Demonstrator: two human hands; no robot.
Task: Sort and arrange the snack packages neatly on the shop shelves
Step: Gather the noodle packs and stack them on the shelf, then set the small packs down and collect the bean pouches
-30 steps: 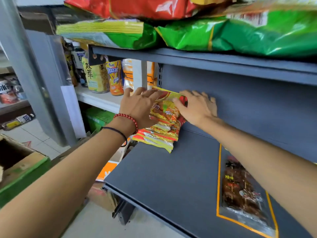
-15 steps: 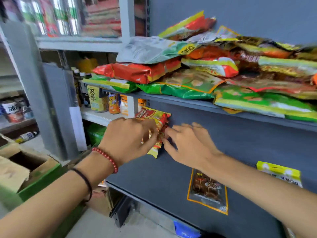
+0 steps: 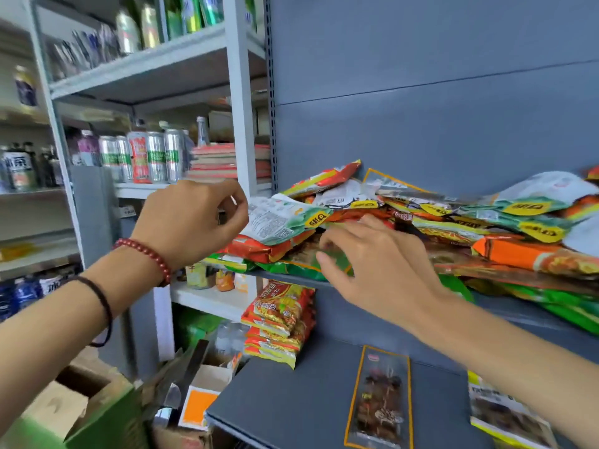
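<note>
Right hand (image 3: 382, 264) touches the heaped snack packets (image 3: 453, 222); left hand (image 3: 191, 218) hovers, fingers curled.

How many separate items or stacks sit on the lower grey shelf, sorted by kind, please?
Stack of red-and-yellow snack packs: 1
Orange-edged clear pack: 1
Yellow-edged pack: 1
Total: 3

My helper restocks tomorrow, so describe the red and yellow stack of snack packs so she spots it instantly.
Find the dark grey shelf unit, then its lower shelf. At the back left corner sits the stack of red and yellow packs. Unlike the orange-bordered packet lying flat in front, it is several matching packs piled together.
</note>
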